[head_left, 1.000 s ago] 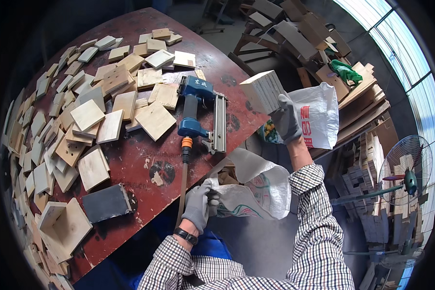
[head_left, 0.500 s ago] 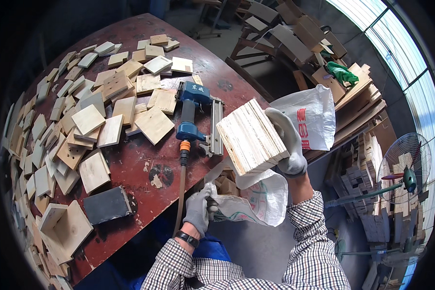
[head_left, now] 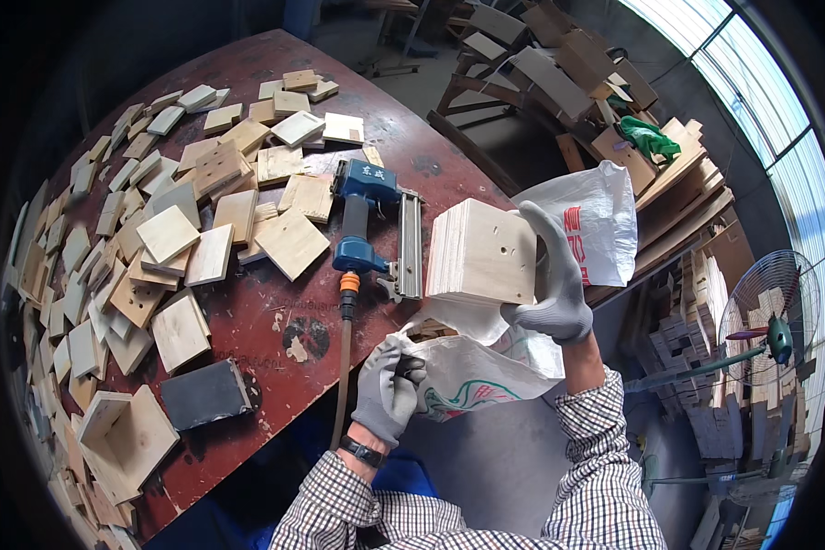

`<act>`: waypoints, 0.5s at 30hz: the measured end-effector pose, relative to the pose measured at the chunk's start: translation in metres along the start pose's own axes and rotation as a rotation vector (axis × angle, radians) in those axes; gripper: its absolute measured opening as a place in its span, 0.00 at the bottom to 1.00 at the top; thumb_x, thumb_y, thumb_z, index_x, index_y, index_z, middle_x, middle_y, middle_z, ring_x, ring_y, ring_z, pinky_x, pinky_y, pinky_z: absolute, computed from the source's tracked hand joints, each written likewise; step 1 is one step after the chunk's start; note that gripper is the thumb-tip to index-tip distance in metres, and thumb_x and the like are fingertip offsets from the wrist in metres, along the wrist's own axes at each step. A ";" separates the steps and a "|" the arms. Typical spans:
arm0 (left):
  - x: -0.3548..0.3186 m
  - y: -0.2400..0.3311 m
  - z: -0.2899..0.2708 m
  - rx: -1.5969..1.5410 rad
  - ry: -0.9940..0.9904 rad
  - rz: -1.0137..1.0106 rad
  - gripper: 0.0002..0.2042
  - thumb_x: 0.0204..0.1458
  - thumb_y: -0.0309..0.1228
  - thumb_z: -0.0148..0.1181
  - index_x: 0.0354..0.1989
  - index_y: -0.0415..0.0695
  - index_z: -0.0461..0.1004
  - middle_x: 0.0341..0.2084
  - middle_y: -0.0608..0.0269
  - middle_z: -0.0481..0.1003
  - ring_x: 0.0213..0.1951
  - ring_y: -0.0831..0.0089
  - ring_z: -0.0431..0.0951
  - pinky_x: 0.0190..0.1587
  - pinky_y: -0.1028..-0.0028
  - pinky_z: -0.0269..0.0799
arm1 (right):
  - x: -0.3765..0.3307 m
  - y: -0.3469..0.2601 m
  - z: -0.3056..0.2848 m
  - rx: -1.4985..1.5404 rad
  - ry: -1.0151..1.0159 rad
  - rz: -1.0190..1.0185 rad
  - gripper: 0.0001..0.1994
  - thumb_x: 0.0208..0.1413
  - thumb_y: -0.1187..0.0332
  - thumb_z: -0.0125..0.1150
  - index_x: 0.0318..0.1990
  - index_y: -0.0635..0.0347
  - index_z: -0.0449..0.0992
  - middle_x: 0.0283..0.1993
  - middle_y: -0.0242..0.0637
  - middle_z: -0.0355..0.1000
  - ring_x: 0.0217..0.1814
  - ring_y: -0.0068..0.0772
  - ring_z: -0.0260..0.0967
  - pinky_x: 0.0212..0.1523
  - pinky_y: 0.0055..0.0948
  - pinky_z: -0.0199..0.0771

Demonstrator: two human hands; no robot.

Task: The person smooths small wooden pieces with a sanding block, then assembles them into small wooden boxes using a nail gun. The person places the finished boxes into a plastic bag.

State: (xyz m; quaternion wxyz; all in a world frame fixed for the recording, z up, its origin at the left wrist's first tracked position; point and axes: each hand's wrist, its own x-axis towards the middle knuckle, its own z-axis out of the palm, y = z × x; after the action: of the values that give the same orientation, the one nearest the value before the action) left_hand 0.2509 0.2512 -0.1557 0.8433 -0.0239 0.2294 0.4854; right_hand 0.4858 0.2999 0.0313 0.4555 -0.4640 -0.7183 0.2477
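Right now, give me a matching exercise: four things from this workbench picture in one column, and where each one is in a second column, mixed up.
Things:
1. nail gun
2. stack of wood squares
3. white sack
4. fan

Places:
A. gripped at its mouth by the left hand
B. standing on the floor at far right
C. lying on the red table
D. held up in the right hand

Pairs: 1-C, 2-D, 3-A, 4-B

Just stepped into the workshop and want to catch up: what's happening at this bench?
A person in grey gloves works at a red-brown table. The right hand holds a stack of square wooden boards above a white woven sack, whose mouth the left hand grips open. A blue nail gun lies on the table among many scattered wooden squares.
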 end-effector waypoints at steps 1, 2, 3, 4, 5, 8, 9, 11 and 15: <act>-0.003 -0.001 0.001 0.014 0.041 -0.050 0.03 0.67 0.30 0.60 0.44 0.47 0.75 0.34 0.61 0.77 0.34 0.65 0.79 0.38 0.66 0.76 | 0.001 0.004 -0.003 -0.027 -0.035 -0.046 0.58 0.33 0.67 0.80 0.79 0.61 0.58 0.70 0.42 0.63 0.76 0.41 0.62 0.78 0.39 0.58; -0.004 -0.001 0.003 0.029 0.082 -0.100 0.03 0.67 0.30 0.60 0.44 0.47 0.75 0.33 0.61 0.76 0.33 0.65 0.79 0.35 0.67 0.76 | 0.002 0.005 -0.004 -0.076 -0.035 -0.055 0.58 0.33 0.68 0.79 0.79 0.61 0.58 0.70 0.42 0.63 0.76 0.41 0.62 0.78 0.40 0.59; -0.006 -0.006 0.008 0.089 0.175 -0.113 0.03 0.67 0.31 0.60 0.43 0.47 0.73 0.31 0.59 0.76 0.31 0.65 0.79 0.30 0.71 0.74 | 0.002 0.005 -0.004 -0.125 -0.036 -0.065 0.58 0.33 0.68 0.79 0.79 0.61 0.58 0.70 0.43 0.63 0.75 0.42 0.62 0.78 0.40 0.59; -0.006 -0.008 0.014 0.137 0.230 -0.160 0.03 0.68 0.31 0.57 0.43 0.47 0.72 0.28 0.59 0.74 0.27 0.66 0.78 0.26 0.74 0.72 | 0.002 0.004 -0.006 -0.179 -0.035 -0.073 0.57 0.34 0.68 0.79 0.79 0.60 0.58 0.70 0.43 0.63 0.75 0.43 0.62 0.78 0.41 0.59; -0.007 -0.010 0.012 0.180 0.218 -0.199 0.04 0.69 0.32 0.56 0.42 0.47 0.72 0.27 0.59 0.73 0.25 0.66 0.76 0.27 0.73 0.72 | 0.002 0.006 -0.008 -0.254 -0.038 -0.093 0.57 0.34 0.69 0.79 0.79 0.60 0.57 0.71 0.44 0.63 0.75 0.45 0.63 0.78 0.43 0.60; -0.006 -0.013 0.001 0.238 0.224 -0.264 0.05 0.69 0.33 0.53 0.40 0.47 0.71 0.25 0.59 0.73 0.22 0.66 0.73 0.27 0.71 0.70 | 0.005 0.010 -0.008 -0.361 -0.046 -0.157 0.57 0.34 0.69 0.79 0.79 0.59 0.58 0.71 0.45 0.62 0.74 0.47 0.63 0.78 0.45 0.60; -0.005 -0.013 -0.003 0.245 0.234 -0.276 0.06 0.70 0.33 0.53 0.39 0.47 0.70 0.25 0.59 0.73 0.21 0.66 0.73 0.26 0.71 0.69 | 0.005 0.013 -0.005 -0.377 -0.028 -0.172 0.57 0.33 0.69 0.79 0.79 0.59 0.58 0.70 0.46 0.64 0.74 0.48 0.63 0.77 0.45 0.61; -0.006 -0.012 -0.005 0.222 0.240 -0.291 0.07 0.69 0.34 0.53 0.39 0.47 0.71 0.25 0.58 0.73 0.21 0.66 0.73 0.27 0.71 0.68 | 0.005 0.016 -0.005 -0.390 -0.020 -0.176 0.57 0.34 0.69 0.79 0.79 0.59 0.58 0.70 0.47 0.64 0.73 0.48 0.64 0.77 0.45 0.61; -0.003 -0.011 -0.012 0.169 0.237 -0.300 0.08 0.69 0.36 0.55 0.39 0.46 0.72 0.25 0.58 0.73 0.22 0.66 0.74 0.27 0.70 0.69 | 0.010 0.021 -0.006 -0.396 -0.022 -0.154 0.57 0.35 0.67 0.79 0.79 0.60 0.57 0.69 0.48 0.66 0.72 0.49 0.65 0.76 0.45 0.62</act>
State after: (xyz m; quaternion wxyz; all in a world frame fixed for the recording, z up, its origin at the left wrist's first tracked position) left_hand 0.2539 0.2399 -0.1667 0.8722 -0.0442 0.3609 0.3273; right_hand 0.4992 0.3179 0.0218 0.3650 -0.4856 -0.7912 0.0712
